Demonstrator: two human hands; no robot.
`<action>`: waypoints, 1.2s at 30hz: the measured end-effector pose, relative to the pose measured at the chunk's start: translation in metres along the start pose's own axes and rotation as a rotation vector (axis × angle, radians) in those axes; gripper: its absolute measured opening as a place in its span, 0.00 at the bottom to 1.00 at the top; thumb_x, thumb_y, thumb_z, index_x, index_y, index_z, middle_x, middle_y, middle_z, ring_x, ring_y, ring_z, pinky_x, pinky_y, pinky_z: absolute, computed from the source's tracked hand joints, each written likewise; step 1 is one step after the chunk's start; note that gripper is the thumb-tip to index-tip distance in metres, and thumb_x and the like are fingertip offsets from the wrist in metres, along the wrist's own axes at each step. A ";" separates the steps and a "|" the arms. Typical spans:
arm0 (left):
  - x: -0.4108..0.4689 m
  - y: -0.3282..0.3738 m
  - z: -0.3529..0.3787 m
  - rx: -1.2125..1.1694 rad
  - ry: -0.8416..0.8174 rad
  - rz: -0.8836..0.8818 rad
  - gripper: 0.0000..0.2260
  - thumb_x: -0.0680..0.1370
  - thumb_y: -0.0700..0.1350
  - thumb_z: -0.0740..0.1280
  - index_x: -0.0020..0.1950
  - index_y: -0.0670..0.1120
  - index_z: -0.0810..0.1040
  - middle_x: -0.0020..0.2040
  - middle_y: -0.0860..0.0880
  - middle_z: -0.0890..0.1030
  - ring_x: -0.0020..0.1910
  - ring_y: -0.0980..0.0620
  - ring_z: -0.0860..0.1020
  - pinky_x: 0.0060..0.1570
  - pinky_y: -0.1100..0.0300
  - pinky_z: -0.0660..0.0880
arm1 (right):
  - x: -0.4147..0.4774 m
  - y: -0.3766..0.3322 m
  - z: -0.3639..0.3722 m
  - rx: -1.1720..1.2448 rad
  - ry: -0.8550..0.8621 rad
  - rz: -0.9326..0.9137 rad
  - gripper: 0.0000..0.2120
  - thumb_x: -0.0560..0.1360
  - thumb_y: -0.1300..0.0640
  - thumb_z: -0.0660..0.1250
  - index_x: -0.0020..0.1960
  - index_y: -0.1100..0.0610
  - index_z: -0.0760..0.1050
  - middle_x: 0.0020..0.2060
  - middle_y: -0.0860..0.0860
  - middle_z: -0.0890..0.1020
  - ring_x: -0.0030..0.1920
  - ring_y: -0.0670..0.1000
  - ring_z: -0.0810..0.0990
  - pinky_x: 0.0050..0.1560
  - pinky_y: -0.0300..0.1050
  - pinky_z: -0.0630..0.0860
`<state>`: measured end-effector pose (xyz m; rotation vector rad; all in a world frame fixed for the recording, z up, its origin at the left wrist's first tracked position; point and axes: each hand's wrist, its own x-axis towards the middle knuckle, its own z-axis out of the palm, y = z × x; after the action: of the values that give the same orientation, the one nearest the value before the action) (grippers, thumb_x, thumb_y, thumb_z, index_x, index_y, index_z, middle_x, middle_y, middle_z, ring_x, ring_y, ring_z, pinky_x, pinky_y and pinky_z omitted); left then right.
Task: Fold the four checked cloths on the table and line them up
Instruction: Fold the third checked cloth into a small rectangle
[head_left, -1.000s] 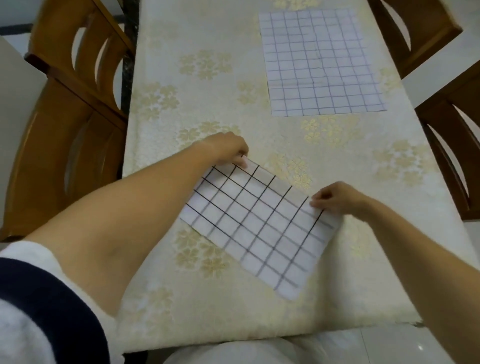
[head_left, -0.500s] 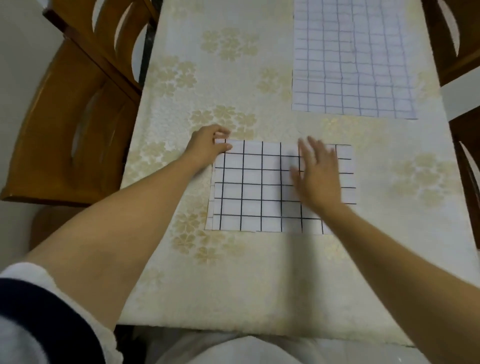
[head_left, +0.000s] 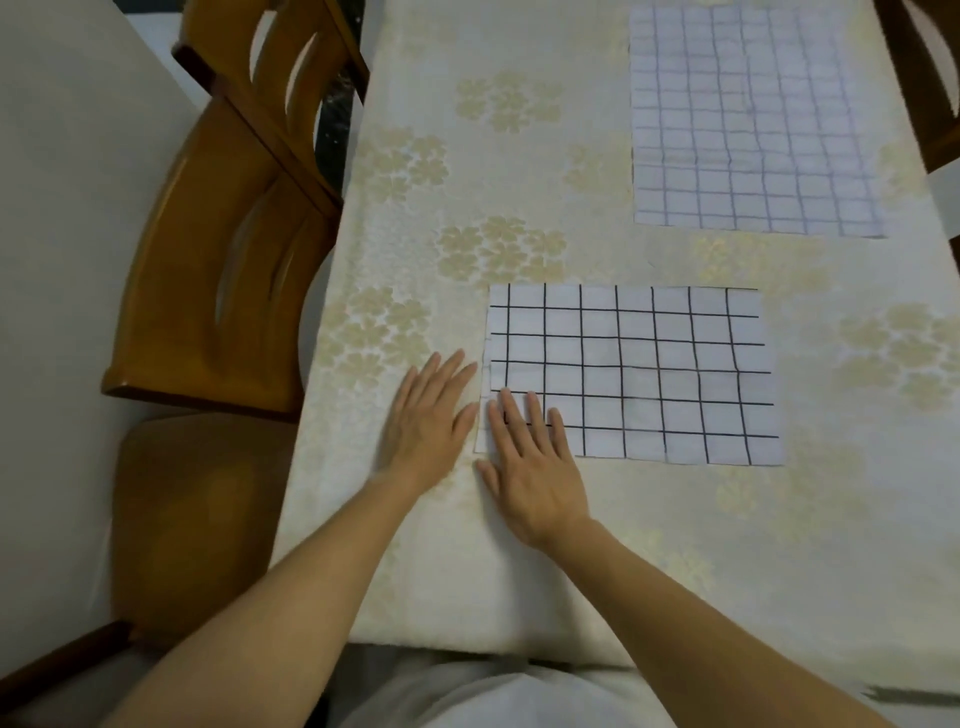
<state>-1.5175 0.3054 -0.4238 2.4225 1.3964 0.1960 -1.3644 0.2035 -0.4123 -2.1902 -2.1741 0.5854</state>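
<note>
Black-checked cloth (head_left: 649, 374) lay flat as a rectangle on the near middle of the cream tablecloth (head_left: 467, 571), its long sides running left to right. A small step along its left edge showed where the layers did not quite meet.

The right hand (head_left: 530, 467) lay palm down over the cloth's near-left corner, fingers straight and slightly spread, gripping nothing, with its heel on the tablecloth. The left hand (head_left: 426, 421) lay flat on the tablecloth just beside the cloth's left edge, fingers straight and released. Whether its fingertips touched that edge could not be told.

Toward the far right, a second checked cloth (head_left: 748, 119) with fainter, finer lines lay flat, apart from the first. Pale gold flower clusters patterned the tablecloth. A wooden chair (head_left: 223, 260) stood along its left side, and part of another chair (head_left: 924, 78) showed at the far right.
</note>
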 end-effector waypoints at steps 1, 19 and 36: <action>0.000 0.001 0.001 0.032 0.001 -0.002 0.23 0.86 0.55 0.54 0.81 0.51 0.62 0.82 0.53 0.60 0.82 0.52 0.54 0.81 0.54 0.46 | 0.001 -0.001 0.000 0.001 -0.010 0.010 0.33 0.84 0.38 0.42 0.83 0.54 0.45 0.82 0.50 0.45 0.81 0.56 0.38 0.79 0.56 0.38; -0.003 -0.001 -0.002 -0.004 0.021 -0.014 0.22 0.86 0.55 0.52 0.81 0.55 0.62 0.82 0.55 0.60 0.82 0.55 0.53 0.81 0.53 0.48 | -0.011 -0.011 -0.011 0.104 0.012 0.150 0.34 0.82 0.38 0.36 0.82 0.55 0.42 0.81 0.49 0.40 0.80 0.52 0.34 0.80 0.52 0.36; -0.002 -0.002 -0.004 -0.070 0.042 -0.008 0.21 0.85 0.56 0.58 0.78 0.56 0.68 0.80 0.55 0.63 0.81 0.55 0.55 0.80 0.56 0.46 | -0.011 -0.026 -0.012 0.120 -0.036 0.169 0.34 0.80 0.37 0.30 0.82 0.49 0.41 0.80 0.46 0.38 0.79 0.53 0.32 0.77 0.50 0.31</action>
<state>-1.5210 0.3054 -0.4201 2.3681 1.3937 0.2907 -1.3857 0.1973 -0.3914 -2.3309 -1.9253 0.7449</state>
